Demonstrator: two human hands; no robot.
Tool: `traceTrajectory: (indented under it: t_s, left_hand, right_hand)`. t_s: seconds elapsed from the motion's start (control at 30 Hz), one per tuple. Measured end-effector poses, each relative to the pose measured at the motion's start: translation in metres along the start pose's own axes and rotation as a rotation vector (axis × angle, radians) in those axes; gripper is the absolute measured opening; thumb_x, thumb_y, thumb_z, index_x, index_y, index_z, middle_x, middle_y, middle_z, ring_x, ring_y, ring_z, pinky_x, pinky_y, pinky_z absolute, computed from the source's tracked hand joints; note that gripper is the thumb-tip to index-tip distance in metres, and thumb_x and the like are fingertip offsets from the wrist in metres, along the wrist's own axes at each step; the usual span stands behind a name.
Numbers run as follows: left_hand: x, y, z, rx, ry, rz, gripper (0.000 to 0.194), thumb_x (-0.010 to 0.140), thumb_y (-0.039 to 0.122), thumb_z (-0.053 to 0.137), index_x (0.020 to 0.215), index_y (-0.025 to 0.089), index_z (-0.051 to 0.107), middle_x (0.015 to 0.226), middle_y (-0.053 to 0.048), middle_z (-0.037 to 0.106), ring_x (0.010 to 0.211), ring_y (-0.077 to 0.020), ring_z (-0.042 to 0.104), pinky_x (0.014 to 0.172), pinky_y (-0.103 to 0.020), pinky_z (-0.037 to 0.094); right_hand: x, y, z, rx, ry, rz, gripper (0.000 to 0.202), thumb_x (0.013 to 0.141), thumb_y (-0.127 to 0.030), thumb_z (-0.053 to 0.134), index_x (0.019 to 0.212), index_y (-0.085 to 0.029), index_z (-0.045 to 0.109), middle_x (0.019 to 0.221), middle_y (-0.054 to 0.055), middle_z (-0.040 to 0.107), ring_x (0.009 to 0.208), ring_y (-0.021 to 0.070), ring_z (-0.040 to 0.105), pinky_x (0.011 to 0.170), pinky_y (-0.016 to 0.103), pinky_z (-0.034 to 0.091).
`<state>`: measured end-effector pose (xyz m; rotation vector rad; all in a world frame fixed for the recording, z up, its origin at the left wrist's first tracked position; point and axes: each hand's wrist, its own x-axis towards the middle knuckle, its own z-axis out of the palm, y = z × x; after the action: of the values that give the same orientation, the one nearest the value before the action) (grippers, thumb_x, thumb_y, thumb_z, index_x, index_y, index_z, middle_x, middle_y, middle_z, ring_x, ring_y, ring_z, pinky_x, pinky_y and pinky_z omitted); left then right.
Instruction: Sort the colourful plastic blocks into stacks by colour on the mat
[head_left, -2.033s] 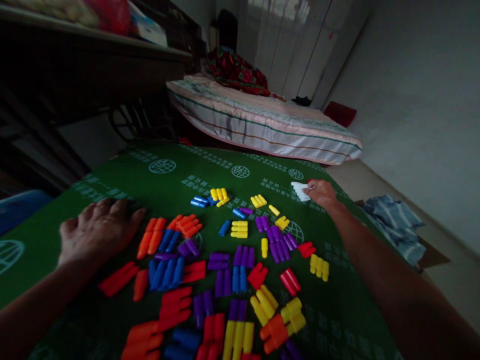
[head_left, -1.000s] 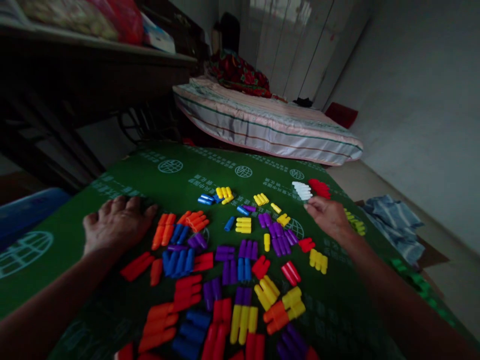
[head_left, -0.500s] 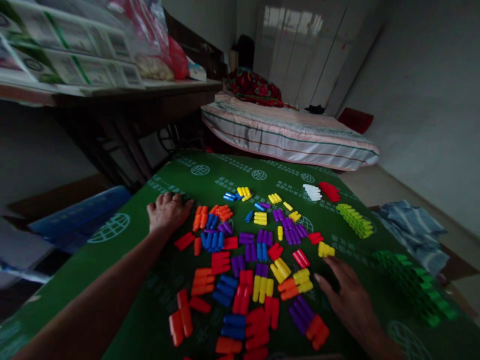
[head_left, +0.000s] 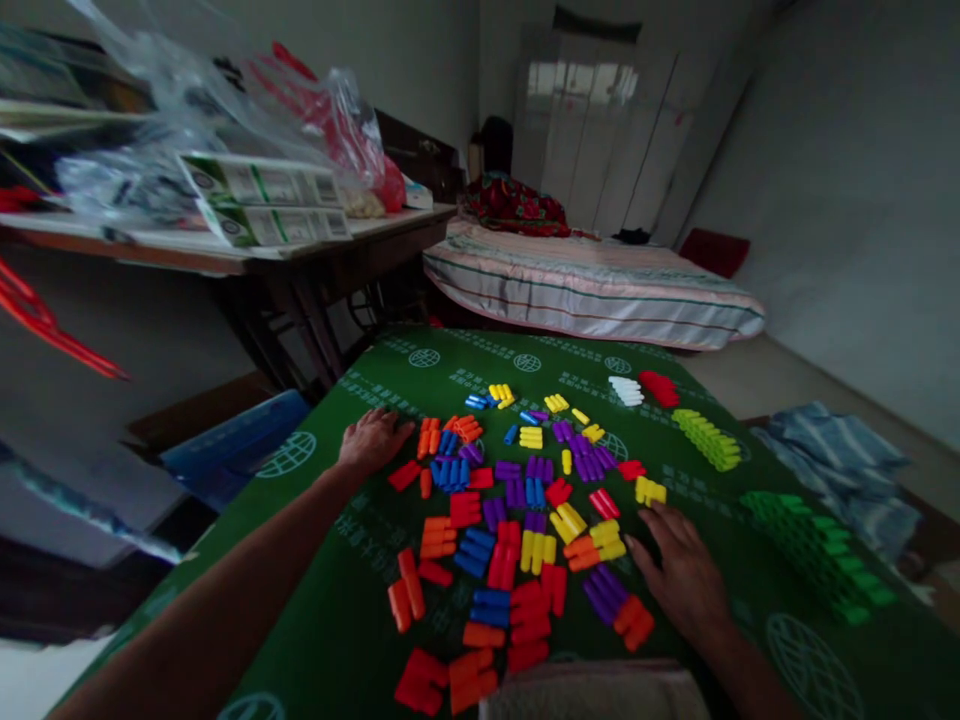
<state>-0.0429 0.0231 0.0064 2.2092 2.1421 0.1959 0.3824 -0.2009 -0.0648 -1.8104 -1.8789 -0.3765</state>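
My left hand (head_left: 373, 440) lies flat on the green tabletop, fingers stretched out, just left of some orange blocks (head_left: 429, 437). My right hand (head_left: 681, 565) rests open on the right side, its fingertips close to a yellow block (head_left: 650, 491); I cannot tell whether they touch. Between the hands spread many small tube-shaped plastic blocks. Purple blocks (head_left: 592, 460), blue blocks (head_left: 474, 552) and red blocks (head_left: 529, 612) are among them, several joined in clusters. A purple and orange cluster (head_left: 619, 605) lies left of my right wrist.
At the right stand joined stacks: a green stack (head_left: 817, 555), a lime stack (head_left: 706, 438), a red one (head_left: 659, 388) and a white one (head_left: 625, 390). A desk (head_left: 390, 232) with boxes and plastic bags is at left. A bed (head_left: 600, 285) stands behind.
The view has shifted, bringing more of the desk and the near orange and red blocks into sight. Both hands stay in about the same places beside the blocks.
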Motion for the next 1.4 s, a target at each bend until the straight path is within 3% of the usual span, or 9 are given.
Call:
traceTrajectory:
  t_s: [0.17,0.5,0.87,1.4]
  left_hand:
    - [-0.028,0.007,0.003,-0.052,0.025,0.097,0.058,0.088,0.051,0.024,0.118,0.018,0.06,0.136,-0.012,0.055,0.129,-0.0243,0.047,0.107,-0.039,0.036]
    - [-0.074,0.018,0.015,-0.126,0.069,0.155,0.049,0.089,0.044,0.031,0.119,0.02,0.062,0.137,-0.01,0.056,0.131,-0.0224,0.046,0.107,-0.039,0.038]
    - [-0.108,0.029,0.021,-0.136,0.047,0.142,0.048,0.088,0.047,0.033,0.12,0.023,0.06,0.143,-0.009,0.049,0.137,-0.0235,0.039,0.113,-0.045,0.03]
    - [-0.146,0.038,0.031,-0.236,0.076,0.18,0.044,0.086,0.041,0.037,0.118,0.023,0.061,0.136,-0.009,0.056,0.133,-0.0232,0.044,0.112,-0.045,0.034]
  right_hand:
    - [0.003,-0.004,0.002,-0.043,0.014,0.006,0.038,0.091,-0.042,0.046,0.111,-0.015,0.065,0.121,0.016,0.064,0.113,0.0297,0.057,0.095,0.043,0.048]
    - [0.006,-0.006,0.003,-0.081,0.04,0.0,0.034,0.09,-0.038,0.047,0.109,-0.017,0.068,0.119,0.014,0.066,0.111,0.0277,0.059,0.095,0.042,0.049]
    - [0.005,-0.003,0.004,-0.041,0.045,0.006,0.034,0.089,-0.037,0.048,0.107,-0.016,0.068,0.117,0.016,0.066,0.112,0.0287,0.059,0.093,0.042,0.049]
    - [0.007,-0.003,0.003,-0.026,0.016,0.018,0.035,0.089,-0.036,0.05,0.106,-0.013,0.069,0.118,0.016,0.066,0.111,0.0285,0.058,0.096,0.042,0.048]
